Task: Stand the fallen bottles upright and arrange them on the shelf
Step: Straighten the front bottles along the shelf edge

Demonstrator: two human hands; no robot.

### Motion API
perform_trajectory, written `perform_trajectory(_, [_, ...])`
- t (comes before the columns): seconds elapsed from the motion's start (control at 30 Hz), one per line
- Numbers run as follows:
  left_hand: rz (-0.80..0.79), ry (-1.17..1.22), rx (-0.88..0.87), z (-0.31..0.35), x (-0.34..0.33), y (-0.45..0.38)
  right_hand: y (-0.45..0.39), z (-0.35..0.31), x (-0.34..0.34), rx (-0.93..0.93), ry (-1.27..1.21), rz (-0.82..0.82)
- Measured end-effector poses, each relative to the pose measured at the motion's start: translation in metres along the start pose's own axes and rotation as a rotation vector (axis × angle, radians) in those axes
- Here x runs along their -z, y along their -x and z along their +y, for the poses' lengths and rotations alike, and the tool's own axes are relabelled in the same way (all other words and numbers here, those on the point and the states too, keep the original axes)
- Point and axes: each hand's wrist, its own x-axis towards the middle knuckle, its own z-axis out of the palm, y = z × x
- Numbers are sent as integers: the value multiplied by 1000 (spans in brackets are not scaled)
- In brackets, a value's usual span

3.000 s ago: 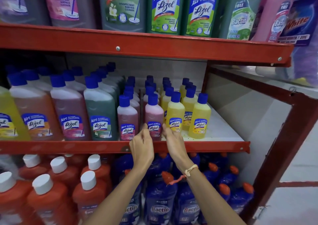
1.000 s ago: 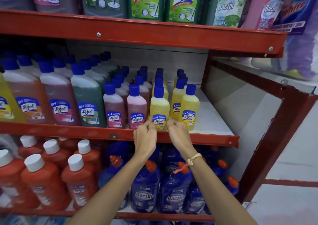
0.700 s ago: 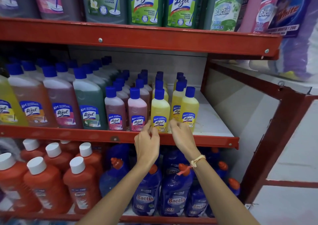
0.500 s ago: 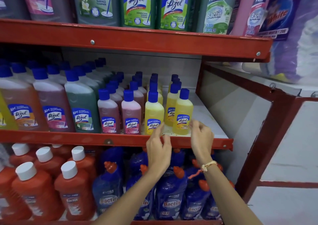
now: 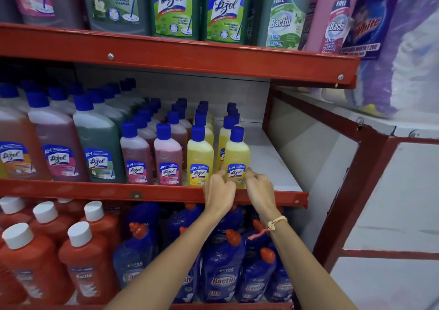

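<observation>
Small Lizol bottles with blue caps stand upright in rows on the middle red shelf (image 5: 152,192). The rightmost front one is a yellow bottle (image 5: 237,154). My left hand (image 5: 219,191) and my right hand (image 5: 259,186) pinch its lower sides from left and right at the shelf's front edge. To its left stand another yellow bottle (image 5: 200,155) and two pink bottles (image 5: 168,155). No fallen bottle shows in this view.
Larger Lizol bottles (image 5: 98,143) fill the shelf's left part. White shelf board (image 5: 270,165) lies bare right of the yellow bottle. Big bottles (image 5: 224,10) stand on the shelf above. Red bottles (image 5: 83,262) and blue Bactin bottles (image 5: 223,274) sit below. A red frame post (image 5: 351,191) rises at right.
Both hands moved right, from the pink bottle to the front yellow bottles, and now grip the rightmost one. That bottle now stands further forward, near the shelf's front edge.
</observation>
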Motion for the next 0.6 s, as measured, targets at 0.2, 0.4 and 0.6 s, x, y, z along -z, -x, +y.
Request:
perform_trajectory(0.2, [3,-33,-16,0,15,15,18,-6,-1,30,11,-13])
perform_trajectory(0.4, [-30,-78,-2,9,19,20,18,-10,-2,4,74,-14])
perform_trajectory(0.6, [-56,-108,-13,5,18,17,18,-9,-2,4,99,-41])
